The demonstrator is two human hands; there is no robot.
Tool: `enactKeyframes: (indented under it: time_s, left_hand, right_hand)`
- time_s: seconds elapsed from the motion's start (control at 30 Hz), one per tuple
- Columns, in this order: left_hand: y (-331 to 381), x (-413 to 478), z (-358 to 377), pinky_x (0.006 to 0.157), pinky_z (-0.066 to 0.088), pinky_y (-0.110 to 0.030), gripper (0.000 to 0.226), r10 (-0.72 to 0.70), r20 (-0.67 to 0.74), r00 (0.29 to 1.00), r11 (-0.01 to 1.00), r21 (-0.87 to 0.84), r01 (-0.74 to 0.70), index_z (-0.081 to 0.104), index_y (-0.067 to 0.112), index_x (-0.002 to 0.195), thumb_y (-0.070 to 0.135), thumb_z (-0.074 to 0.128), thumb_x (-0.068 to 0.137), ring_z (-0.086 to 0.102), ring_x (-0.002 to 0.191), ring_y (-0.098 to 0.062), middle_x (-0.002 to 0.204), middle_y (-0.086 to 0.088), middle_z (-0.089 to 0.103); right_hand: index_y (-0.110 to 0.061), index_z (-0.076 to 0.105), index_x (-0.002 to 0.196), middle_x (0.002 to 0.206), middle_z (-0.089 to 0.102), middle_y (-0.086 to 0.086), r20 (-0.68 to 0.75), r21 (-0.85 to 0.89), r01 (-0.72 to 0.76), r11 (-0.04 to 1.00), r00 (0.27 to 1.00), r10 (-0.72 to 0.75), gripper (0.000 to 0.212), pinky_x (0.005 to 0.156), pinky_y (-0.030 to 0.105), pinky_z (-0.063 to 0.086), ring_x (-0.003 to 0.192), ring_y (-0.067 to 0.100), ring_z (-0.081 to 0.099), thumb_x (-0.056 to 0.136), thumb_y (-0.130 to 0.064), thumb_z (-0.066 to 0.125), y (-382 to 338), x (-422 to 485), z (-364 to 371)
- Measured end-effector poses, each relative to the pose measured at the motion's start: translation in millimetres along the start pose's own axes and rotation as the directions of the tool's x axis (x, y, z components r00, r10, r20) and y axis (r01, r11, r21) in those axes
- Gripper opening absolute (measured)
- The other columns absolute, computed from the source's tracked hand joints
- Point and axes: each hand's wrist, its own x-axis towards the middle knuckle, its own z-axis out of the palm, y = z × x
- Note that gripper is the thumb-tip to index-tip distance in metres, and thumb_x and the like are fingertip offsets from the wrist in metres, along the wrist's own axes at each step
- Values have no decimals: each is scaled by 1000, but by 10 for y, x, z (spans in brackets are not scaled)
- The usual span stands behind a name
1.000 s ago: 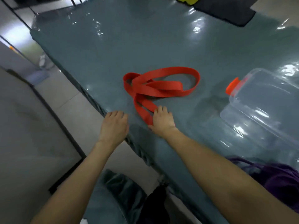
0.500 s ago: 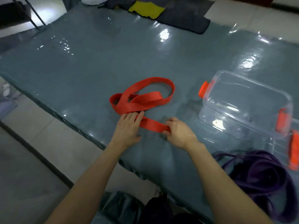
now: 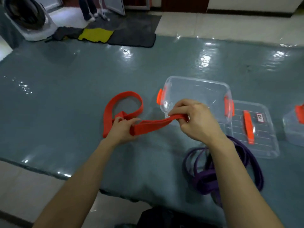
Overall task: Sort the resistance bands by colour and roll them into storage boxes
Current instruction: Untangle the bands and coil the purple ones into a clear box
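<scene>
Hands first, from the head camera. The left hand grips a folded part of the red band low over the surface, fingers curled round it. The right hand is raised a little and pinches the band's other end between thumb and curled fingers. A doubled stretch of the band runs between the two hands. The rest of it lies in a loose loop on the surface, behind and to the left of the left hand.

Just behind the right hand stands a clear storage box with orange clips at its ends, open at the top. Its clear lid, with an orange handle, lies flat beside it on the right. At the right edge of the frame is what seems to be a second clear box, cut off by the border. The purple bands lie in a tangled heap near the front edge, partly under the right forearm. At the far side are a dark mat and a yellow cloth.
</scene>
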Motion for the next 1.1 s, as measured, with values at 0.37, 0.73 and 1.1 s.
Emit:
enactKeyframes:
  time_s: [0.37,0.73,1.1]
  left_hand:
    - [326,-171,-871,74,52,-41,62,41,-304,952,994,-87,-70,57,24,111,28,94,61,72,92,-37,100,-8,72]
    - [450,-350,-1169,94,55,-31,70,202,-341,918,861,-385,-333,62,14,136,24,89,72,70,101,-17,114,0,74]
    - [592,-124,-805,99,60,-64,44,97,-14,995,579,-812,-68,70,-1,118,19,82,81,77,104,-50,104,-27,80]
  right_hand:
    - [-18,58,143,135,67,7,327,-211,-290,933,879,347,106,102,40,53,124,30,63,61,-75,92,-174,101,-47]
    - [-22,69,88,70,68,-8,221,147,-140,979,970,105,23,65,32,49,68,12,65,78,-32,87,-576,312,138]
    - [-27,73,102,87,79,-4,-32,387,-180,904,977,209,40,83,48,64,80,19,78,72,-36,98,-559,237,-595]
